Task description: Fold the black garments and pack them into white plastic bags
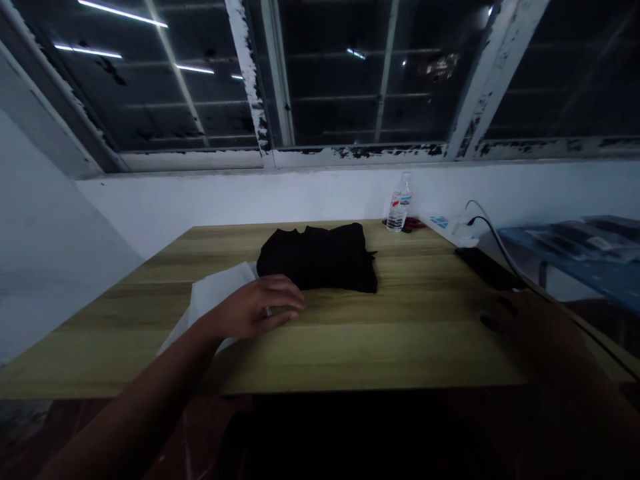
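Folded black cloth (320,259), perhaps a garment, lies flat on the wooden table (380,353). Just in front of its left corner is my left hand (267,307), palm down, fingers loosely stretched and a ring on one of them. White sheet material (217,293), paper or thin plastic, lies partly under that hand and wrist. My right hand (535,327) is at the table's right side, dark and blurred, close to a flat black phone-like object (487,268). A small dark shape shows at its fingertips; whether it is held is unclear.
A clear water bottle (399,203) stands at the back edge beside a dark red item (414,225). A black cable (500,247) runs down the right side. Beyond it is a blue surface (590,260) with packaged items. A white wall and windows (365,73) rise behind.
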Available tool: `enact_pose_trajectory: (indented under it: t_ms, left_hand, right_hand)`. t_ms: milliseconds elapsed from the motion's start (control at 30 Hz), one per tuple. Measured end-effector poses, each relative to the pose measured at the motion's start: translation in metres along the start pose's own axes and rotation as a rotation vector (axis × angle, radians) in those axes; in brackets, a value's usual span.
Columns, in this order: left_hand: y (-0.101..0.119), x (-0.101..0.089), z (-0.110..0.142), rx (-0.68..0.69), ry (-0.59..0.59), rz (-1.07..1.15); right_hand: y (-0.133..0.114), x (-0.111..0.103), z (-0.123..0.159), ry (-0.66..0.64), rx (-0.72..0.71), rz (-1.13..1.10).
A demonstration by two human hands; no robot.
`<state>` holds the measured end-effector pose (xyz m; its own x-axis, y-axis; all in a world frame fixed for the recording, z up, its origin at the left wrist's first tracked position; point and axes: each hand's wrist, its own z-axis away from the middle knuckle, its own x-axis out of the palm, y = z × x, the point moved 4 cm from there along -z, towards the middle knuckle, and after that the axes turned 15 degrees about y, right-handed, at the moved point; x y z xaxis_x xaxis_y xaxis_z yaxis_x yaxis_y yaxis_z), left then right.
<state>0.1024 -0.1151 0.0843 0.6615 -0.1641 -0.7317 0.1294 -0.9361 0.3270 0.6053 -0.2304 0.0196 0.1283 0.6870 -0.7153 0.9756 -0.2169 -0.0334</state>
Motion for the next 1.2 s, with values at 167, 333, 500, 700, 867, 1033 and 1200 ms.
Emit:
enact_pose_trajectory:
  t_ms: [167, 333, 500, 700, 867, 1033, 1200]
  left_hand:
    - [0.032, 0.027, -0.010, -0.039, 0.025, 0.119]
    - [0.057, 0.081, -0.018, -0.410, 0.237, 0.312]
    - [0.065, 0.138, -0.022, -0.791, 0.271, 0.802]
    - [0.076, 0.162, -0.028, -0.912, 0.328, 1.219]
    - [0.074, 0.173, -0.018, -1.052, 0.500, 1.333]
    - [0.079, 0.189, -0.004, -1.209, 0.681, 1.313]
    - [0.076, 0.189, 0.004, -1.107, 0.778, 1.248]
  right_hand:
    - [-0.002, 0.009, 0.002, -0.063, -0.123, -0.054]
    - [-0.083, -0.025, 0.015, 0.316, -0.305, -0.265]
    - [-0.171, -0.077, 0.033, 0.357, -0.494, -0.677]
    - [-0.200, -0.086, 0.045, 0.190, -0.298, -1.116]
    - [-0.210, -0.070, 0.057, 0.172, -0.257, -1.058]
    - [-0.218, -0.058, 0.069, 0.236, -0.194, -0.948]
    - [-0.219, -0.060, 0.072, 0.253, -0.232, -0.880]
